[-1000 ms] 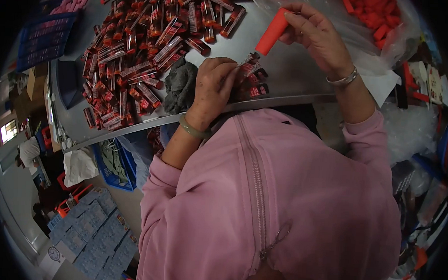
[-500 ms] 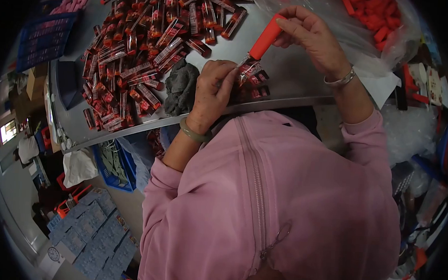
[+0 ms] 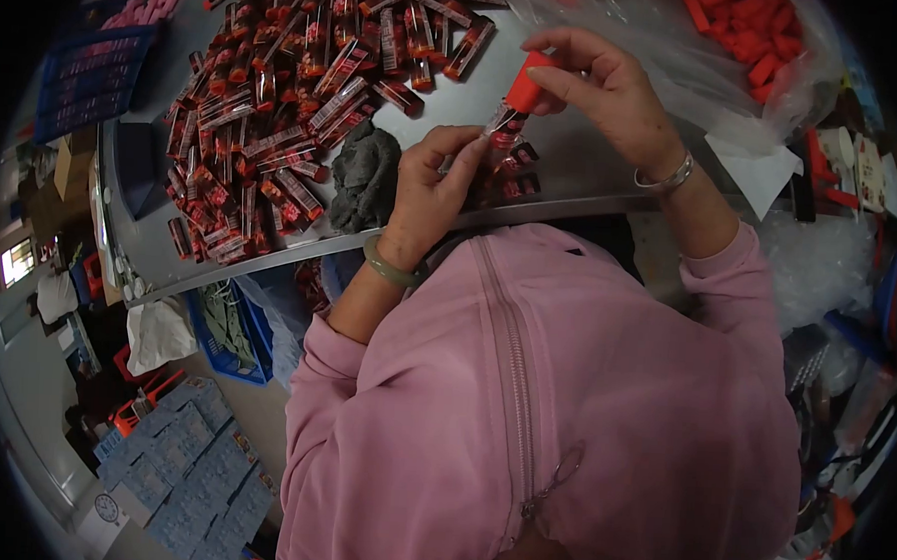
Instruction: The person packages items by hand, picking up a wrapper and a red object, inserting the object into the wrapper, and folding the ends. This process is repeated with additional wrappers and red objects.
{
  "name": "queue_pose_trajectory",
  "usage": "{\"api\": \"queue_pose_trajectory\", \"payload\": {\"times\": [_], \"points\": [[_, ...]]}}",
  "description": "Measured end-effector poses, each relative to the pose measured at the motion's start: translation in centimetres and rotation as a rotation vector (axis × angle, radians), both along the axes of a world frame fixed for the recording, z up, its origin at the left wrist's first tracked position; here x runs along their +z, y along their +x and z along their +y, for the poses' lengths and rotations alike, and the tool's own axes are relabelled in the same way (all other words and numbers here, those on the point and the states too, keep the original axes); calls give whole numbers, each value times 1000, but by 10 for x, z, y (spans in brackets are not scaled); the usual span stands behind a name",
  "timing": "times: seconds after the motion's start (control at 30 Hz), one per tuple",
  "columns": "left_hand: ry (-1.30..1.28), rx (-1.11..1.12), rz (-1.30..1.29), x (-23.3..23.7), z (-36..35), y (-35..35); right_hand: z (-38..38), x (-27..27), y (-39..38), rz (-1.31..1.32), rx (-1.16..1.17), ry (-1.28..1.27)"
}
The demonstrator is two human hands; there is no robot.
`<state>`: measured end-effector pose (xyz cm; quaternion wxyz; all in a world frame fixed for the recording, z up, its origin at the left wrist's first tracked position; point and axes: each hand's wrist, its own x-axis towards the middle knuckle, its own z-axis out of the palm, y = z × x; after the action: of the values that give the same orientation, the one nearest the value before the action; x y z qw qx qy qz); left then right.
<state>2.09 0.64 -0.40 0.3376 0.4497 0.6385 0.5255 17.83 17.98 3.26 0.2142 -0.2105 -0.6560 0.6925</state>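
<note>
A clear printed wrapper [image 3: 504, 125] is pinched between the thumb and fingers of my left hand [image 3: 431, 179]. My right hand [image 3: 611, 102] grips the upper end of a red block [image 3: 527, 85], whose lower part sits in the mouth of that wrapper. More printed wrappers [image 3: 519, 171] lie on the metal table [image 3: 593, 171] just under the hands. Left of my left hand rests a crumpled dark grey cloth [image 3: 365, 176]. Beyond it spreads a large heap of wrapped red pieces [image 3: 275, 122].
A clear plastic bag [image 3: 669, 39] of loose red blocks [image 3: 754, 38] is at the table's far right, with white paper [image 3: 759, 168] near it. Blue baskets [image 3: 92, 79] stand at left. Below the table edge are another blue basket [image 3: 231, 336] and stacked light-blue boxes [image 3: 190, 459].
The red block has gone down into the wrapper, and less of it shows above. My right hand has moved slightly left and down with it, while my left hand stays almost in place.
</note>
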Motion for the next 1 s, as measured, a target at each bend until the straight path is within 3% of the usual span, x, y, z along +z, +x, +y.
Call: {"api": "queue_pose_trajectory", "payload": {"times": [0.03, 0.1, 0.3, 0.37, 0.57, 0.63, 0.77, 0.83, 1.0], "points": [[1, 0, 1, 3, 1, 2, -5, 1, -2, -6, -13, 0], [-151, -45, -409, 13, 2, 6, -14, -6, -3, 4, -23, 40], [-222, -125, -825, 8, 2, 1, -8, -14, -3, 62, 60, -26], [-215, -127, -833, 8, 1, 1, -5, -12, 0, 101, 69, -91], [-191, -121, -836, 10, 3, 6, -15, -9, 2, 117, 51, 83], [-176, -104, -841, 15, 5, 9, -18, -8, 3, 53, 12, 375], [-113, -89, -931, 21, 7, 10, -37, 4, 5, 51, 15, 577], [-89, -85, -934, 20, 8, 10, -48, 3, 6, 10, -57, 834], [-74, -162, -1025, 19, 4, 9, -57, -4, 2, -12, -82, 922]]}}
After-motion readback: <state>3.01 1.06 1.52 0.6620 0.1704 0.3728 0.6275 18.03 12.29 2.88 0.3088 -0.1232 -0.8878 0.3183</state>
